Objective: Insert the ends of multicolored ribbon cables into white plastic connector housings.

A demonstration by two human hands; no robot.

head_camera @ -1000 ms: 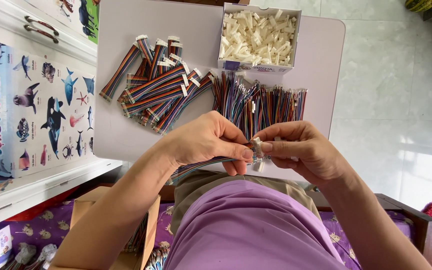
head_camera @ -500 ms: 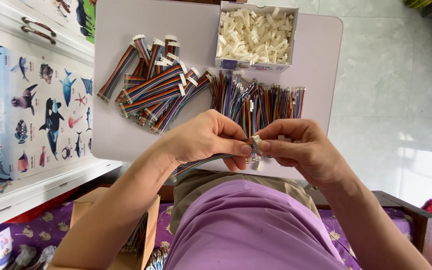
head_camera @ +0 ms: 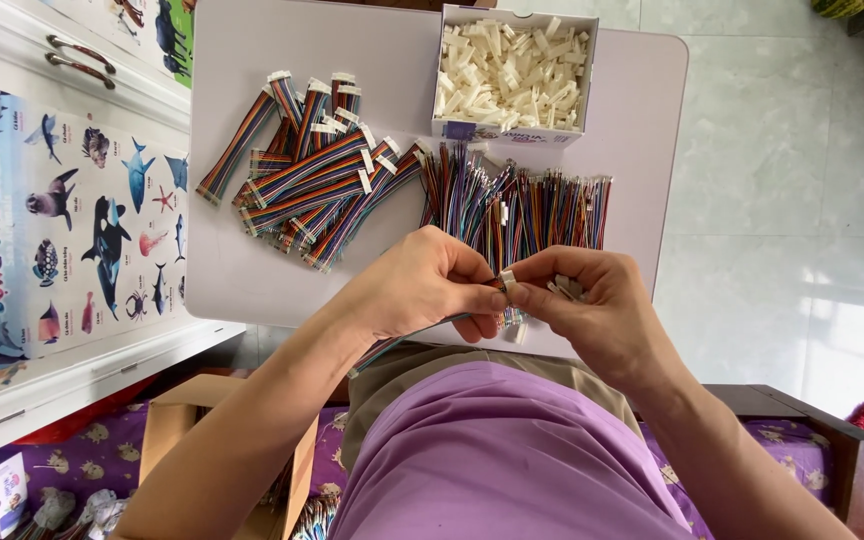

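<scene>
Above the table [head_camera: 252, 290] edge, both hands' [head_camera: 512, 290] fingertips pinched on a white connector [head_camera: 505, 279].

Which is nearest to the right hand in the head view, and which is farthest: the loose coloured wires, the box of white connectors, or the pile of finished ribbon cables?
From the right hand:
1. Loose coloured wires, lying on the table just beyond the fingers.
2. Box of white connectors, at the table's far edge, straight ahead.
3. Pile of finished ribbon cables, away to the left, beyond the left hand.
</scene>
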